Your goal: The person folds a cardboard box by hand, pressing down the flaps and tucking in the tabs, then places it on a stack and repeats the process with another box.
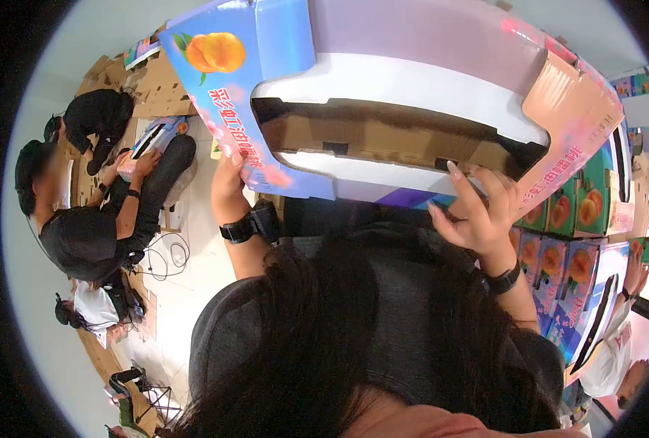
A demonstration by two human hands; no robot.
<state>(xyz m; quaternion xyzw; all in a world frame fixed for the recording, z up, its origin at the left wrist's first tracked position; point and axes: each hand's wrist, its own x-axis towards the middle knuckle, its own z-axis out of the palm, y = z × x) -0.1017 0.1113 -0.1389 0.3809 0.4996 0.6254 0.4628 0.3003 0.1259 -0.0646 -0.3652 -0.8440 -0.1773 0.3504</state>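
A printed cardboard fruit box (426, 80), with peach pictures and pink lettering on blue and peach-coloured ends, is held up in front of my body. Its long cut-out opening shows brown cardboard inside. My left hand (229, 182) is closed on the blue end at the lower left, thumb on the printed face, the other fingers mostly hidden behind. Over the near white panel, at the lower right, my right hand (485, 208) has its fingers apart. Its fingertips are at the opening's lower edge, and the thumb is lower, near the purple strip.
Stacked printed fruit boxes (572, 274) stand close on my right. On the left, a seated person in black (83, 237) handles another box (153, 142). Other people are farther back, and black cables (167, 259) lie on the pale floor. Another person (609, 361) is at the lower right.
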